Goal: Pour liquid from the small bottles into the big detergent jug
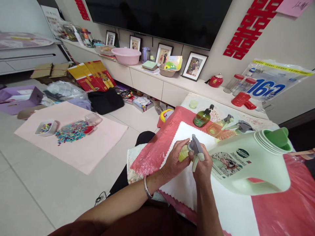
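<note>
A small spray bottle point(183, 153) with yellowish liquid is between my hands, over the white scalloped mat point(180, 190). My left hand point(173, 164) is closed round its body. Around the grey-and-white trigger head point(195, 146) at its top, my right hand point(204, 164) has its fingers wrapped. To the right of my hands stands a large pale green jug point(261, 164), with a green cap or cup in its mouth. Behind the mat are a dark green pump bottle point(201, 118), a spray bottle of yellow-orange liquid point(214, 128) and another spray bottle point(242, 127), partly hidden by the jug.
Red plastic point(150, 157) covers the table. A pale green cup point(193, 104) sits at its back. On the floor to the left, a pink sheet point(83, 160) holds colourful beads point(72, 131) and a white container point(46, 127). A long cabinet point(145, 82) runs below the TV.
</note>
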{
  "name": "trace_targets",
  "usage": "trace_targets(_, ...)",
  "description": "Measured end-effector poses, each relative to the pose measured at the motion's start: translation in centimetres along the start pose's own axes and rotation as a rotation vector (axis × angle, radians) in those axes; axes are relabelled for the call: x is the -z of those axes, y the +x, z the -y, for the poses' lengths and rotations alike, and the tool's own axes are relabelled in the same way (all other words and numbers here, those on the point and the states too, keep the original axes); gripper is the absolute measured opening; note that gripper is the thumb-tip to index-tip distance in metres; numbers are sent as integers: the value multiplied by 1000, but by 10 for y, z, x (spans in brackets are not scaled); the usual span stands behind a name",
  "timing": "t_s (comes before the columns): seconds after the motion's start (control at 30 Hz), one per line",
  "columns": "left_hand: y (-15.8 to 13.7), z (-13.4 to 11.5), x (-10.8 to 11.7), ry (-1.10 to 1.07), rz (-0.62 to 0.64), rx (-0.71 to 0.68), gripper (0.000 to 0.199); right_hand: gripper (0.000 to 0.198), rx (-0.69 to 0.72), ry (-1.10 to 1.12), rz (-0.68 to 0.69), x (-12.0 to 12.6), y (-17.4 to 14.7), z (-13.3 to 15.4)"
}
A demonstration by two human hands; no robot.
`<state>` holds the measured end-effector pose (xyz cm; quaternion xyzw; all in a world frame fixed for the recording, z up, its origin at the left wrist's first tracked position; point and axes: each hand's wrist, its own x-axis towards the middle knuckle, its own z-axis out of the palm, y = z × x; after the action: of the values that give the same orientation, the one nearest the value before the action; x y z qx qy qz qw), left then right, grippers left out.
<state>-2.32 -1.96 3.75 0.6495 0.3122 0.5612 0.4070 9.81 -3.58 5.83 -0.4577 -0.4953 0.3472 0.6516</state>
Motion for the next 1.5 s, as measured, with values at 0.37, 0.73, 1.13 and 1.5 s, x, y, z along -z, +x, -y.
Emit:
trace_targets(0.37,1,0,-2,7,-22,-36,51,25,6,-51,-56,-5,1,7)
trace_targets(0.73,-21,40,5,40,118,146,120,31,-53,-236,-178,13,-12,22)
trace_targets(1.13,-26,50,-1,355,445,61,84,36,65,124,-484,40,-24,91)
trace_targets(1.5,-25,35,-3,654,557,-62,51,32,7,211,-629,73,-47,102)
